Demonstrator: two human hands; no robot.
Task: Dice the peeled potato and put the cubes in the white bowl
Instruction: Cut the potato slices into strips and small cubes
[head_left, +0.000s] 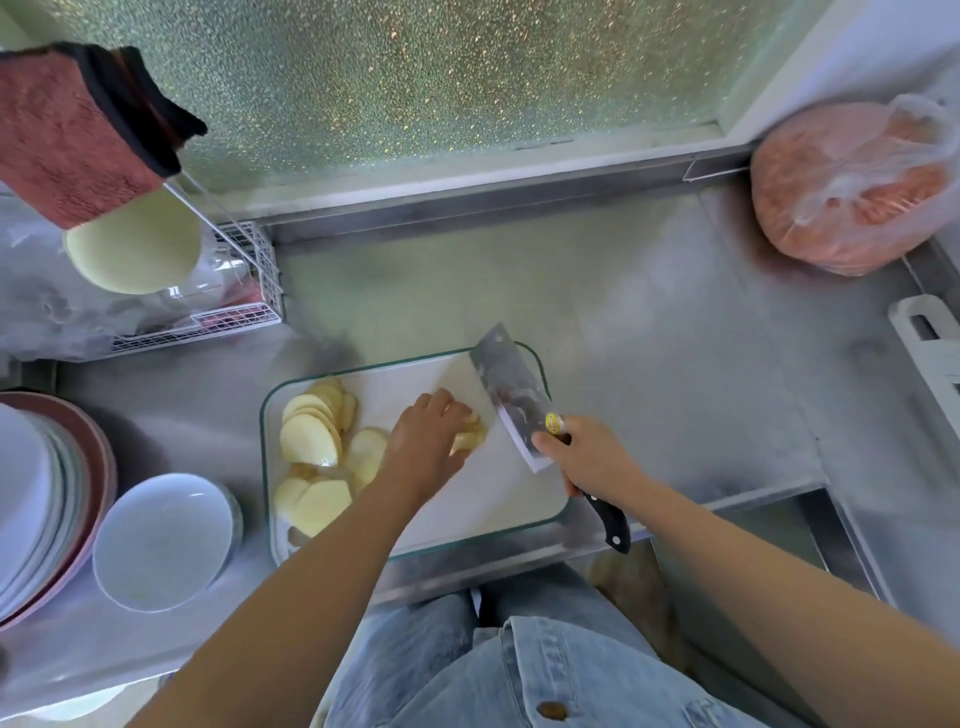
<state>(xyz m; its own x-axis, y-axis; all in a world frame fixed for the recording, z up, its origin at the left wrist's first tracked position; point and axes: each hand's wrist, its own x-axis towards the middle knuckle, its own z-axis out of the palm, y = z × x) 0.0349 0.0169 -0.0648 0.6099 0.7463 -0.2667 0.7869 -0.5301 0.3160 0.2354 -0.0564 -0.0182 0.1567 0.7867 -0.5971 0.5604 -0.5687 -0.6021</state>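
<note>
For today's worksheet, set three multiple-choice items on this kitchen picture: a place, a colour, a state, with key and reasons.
1. Where is the shallow white bowl? A) left of the white cutting board B) on it C) behind it
2. What colour is the handle of the steel cleaver? A) red B) black C) white
3. What state is the bowl in? A) full of cubes B) empty C) upside down
Key: 1 A, it stands on the steel counter beside the board's left edge; 2 B, the black handle juts out under the right hand; 3 B, its inside is bare, and the pale potato slices lie on the board.
</note>
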